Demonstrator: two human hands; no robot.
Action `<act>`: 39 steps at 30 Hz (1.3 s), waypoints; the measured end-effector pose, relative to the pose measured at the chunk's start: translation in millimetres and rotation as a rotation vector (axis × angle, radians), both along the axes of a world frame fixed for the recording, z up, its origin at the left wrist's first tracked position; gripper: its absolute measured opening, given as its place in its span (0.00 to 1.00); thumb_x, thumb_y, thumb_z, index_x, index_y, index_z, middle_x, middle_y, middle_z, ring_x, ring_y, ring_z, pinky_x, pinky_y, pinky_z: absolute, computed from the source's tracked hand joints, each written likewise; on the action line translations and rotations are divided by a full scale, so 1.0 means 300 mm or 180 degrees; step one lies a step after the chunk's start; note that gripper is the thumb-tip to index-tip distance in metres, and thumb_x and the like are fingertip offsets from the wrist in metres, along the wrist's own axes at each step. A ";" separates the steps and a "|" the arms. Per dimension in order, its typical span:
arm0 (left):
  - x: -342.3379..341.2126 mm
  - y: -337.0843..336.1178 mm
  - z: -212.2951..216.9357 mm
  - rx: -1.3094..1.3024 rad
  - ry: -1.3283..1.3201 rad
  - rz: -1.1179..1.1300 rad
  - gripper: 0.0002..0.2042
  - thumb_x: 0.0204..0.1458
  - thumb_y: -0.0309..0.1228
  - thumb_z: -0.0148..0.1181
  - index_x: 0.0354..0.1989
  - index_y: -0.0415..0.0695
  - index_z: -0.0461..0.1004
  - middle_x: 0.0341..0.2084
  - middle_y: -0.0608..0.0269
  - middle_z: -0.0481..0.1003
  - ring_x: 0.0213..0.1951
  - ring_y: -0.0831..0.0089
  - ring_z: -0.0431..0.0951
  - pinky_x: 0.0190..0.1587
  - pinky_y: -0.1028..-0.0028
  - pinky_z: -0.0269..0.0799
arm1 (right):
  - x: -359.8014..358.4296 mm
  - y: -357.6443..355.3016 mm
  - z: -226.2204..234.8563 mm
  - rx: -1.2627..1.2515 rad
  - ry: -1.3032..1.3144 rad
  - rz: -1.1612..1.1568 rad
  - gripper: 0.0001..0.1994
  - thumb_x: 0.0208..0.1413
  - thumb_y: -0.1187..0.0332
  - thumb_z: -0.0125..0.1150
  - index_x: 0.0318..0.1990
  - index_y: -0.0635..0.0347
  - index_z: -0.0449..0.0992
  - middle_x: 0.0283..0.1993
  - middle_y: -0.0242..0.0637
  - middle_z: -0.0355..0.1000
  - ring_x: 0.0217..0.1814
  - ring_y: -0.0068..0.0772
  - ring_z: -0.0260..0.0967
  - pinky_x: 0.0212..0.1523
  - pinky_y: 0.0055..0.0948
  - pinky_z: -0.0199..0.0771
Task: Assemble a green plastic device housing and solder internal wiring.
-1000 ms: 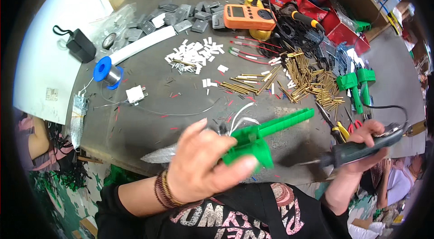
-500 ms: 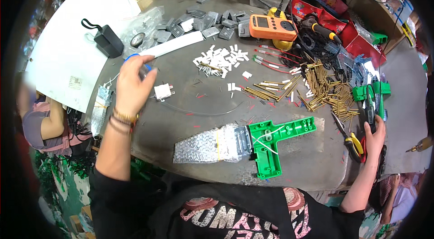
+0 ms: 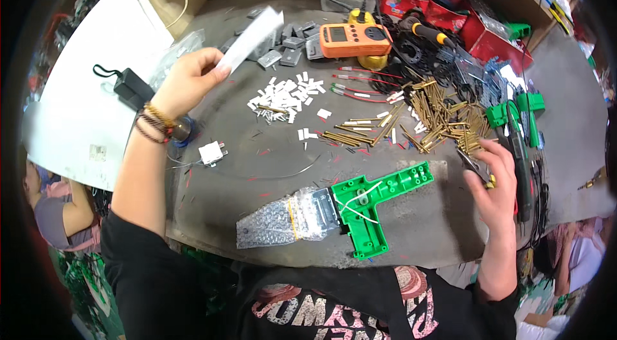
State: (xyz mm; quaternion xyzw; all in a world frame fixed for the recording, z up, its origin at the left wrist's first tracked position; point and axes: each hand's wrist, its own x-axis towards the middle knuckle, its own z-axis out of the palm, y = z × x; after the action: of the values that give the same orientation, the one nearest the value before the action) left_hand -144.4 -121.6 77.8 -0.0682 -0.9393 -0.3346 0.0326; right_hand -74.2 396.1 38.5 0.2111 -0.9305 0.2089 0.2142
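My left hand (image 3: 193, 83) is raised at the back left, pinching one end of a flat white strip (image 3: 247, 44) that tilts up over a pile of grey blocks (image 3: 289, 44). Beside its wrist stands a dark round thing with blue edges (image 3: 184, 133), partly hidden. On the right, my right hand (image 3: 495, 189) curls over a pair of pliers (image 3: 474, 164); the jaws and a yellow part show between thumb and fingers. A green plastic housing half (image 3: 369, 247) lies in front of me, with white wires across it and a bubble-wrapped part (image 3: 263, 221) at its left.
White sleeves (image 3: 286, 99) and brass rods (image 3: 443, 118) are heaped mid-table. An orange meter (image 3: 353, 41) stands behind them. A white connector (image 3: 211, 153) lies left, a black box with a strap (image 3: 132, 87) beyond it. A green-and-black tool (image 3: 522, 176) rests at the right.
My left hand has left the blue-edged round thing, which now sits nearer me, and has lifted the white strip. My right hand has moved left from the green-and-black tool to the pliers.
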 end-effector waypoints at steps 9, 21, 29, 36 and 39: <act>0.206 0.467 0.045 0.4085 -0.2238 -0.0948 0.20 0.59 0.24 0.59 0.58 0.32 0.65 0.37 0.60 0.80 0.37 0.78 0.81 0.43 0.76 0.79 | -0.039 -0.434 0.193 -0.0275 0.0843 0.1879 0.17 0.40 0.65 0.73 0.41 0.54 0.79 0.49 0.36 0.74 0.51 0.43 0.71 0.53 0.43 0.68; 0.257 0.553 -0.070 0.3829 -0.2644 -0.1272 0.26 0.59 0.25 0.59 0.64 0.33 0.58 0.45 0.49 0.78 0.43 0.70 0.81 0.45 0.75 0.77 | 0.035 -0.442 0.089 -0.0638 0.0887 0.2240 0.08 0.41 0.70 0.65 0.32 0.54 0.78 0.39 0.27 0.74 0.45 0.32 0.70 0.48 0.39 0.68; 0.166 0.198 -0.014 0.1170 0.0234 0.0646 0.24 0.56 0.23 0.57 0.62 0.37 0.63 0.47 0.57 0.75 0.41 0.73 0.78 0.44 0.76 0.75 | 0.193 -0.277 -0.033 -0.0219 -0.0773 0.2815 0.09 0.41 0.70 0.67 0.33 0.55 0.78 0.43 0.31 0.74 0.41 0.32 0.71 0.39 0.32 0.70; 0.451 0.481 -0.212 -0.0176 0.0948 -0.1187 0.31 0.47 0.39 0.69 0.59 0.39 0.67 0.54 0.49 0.69 0.55 0.50 0.70 0.59 0.59 0.65 | 0.218 -0.320 -0.100 0.0570 0.0104 0.2650 0.08 0.40 0.69 0.62 0.32 0.56 0.77 0.37 0.31 0.73 0.31 0.29 0.71 0.32 0.28 0.70; 0.512 0.536 -0.217 -0.0514 0.0844 -0.0913 0.37 0.41 0.42 0.71 0.62 0.42 0.65 0.53 0.50 0.69 0.54 0.50 0.70 0.57 0.57 0.64 | 0.223 -0.313 -0.117 0.0408 0.0012 0.2552 0.06 0.42 0.70 0.64 0.31 0.56 0.76 0.36 0.32 0.74 0.32 0.29 0.73 0.32 0.28 0.72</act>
State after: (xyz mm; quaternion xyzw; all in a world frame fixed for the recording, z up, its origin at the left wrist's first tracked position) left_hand 9.3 39.2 12.6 -0.2470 -0.9313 -0.2476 0.1024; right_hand -7.2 302.1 3.4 0.5706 -0.7852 0.2171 0.1039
